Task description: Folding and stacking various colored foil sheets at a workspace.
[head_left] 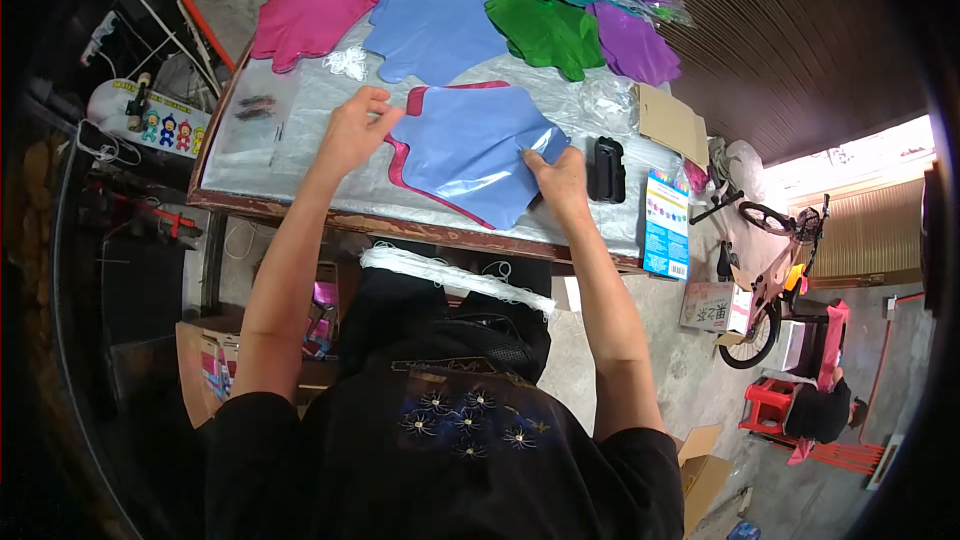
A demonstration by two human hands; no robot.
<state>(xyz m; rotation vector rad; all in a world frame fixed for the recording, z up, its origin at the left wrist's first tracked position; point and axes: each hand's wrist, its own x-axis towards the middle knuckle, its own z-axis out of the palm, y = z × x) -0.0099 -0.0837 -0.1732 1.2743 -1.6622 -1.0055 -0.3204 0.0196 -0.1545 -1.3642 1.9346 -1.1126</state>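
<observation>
A flat, shiny light blue foil piece [470, 145], shaped like an uninflated balloon, lies on the table in front of me. A dark pink foil piece [400, 162] lies under it and shows along its left, upper and lower edges. My right hand [560, 180] grips the blue foil at its right edge, thumb on top, with small creases there. My left hand [360, 130] is at the upper left edge of the foils, fingers loosely bent and thumb apart, with nothing visible in it. Beside my right hand rests a black case [606, 170].
Foil piles line the table's far side: pink [310, 18], light blue [438, 30], green [545, 32] and purple [635, 45]. A white string bundle [347, 63] lies among them. A blue-white box [666, 225] stands at the right edge. White strings [455, 278] hang across my lap.
</observation>
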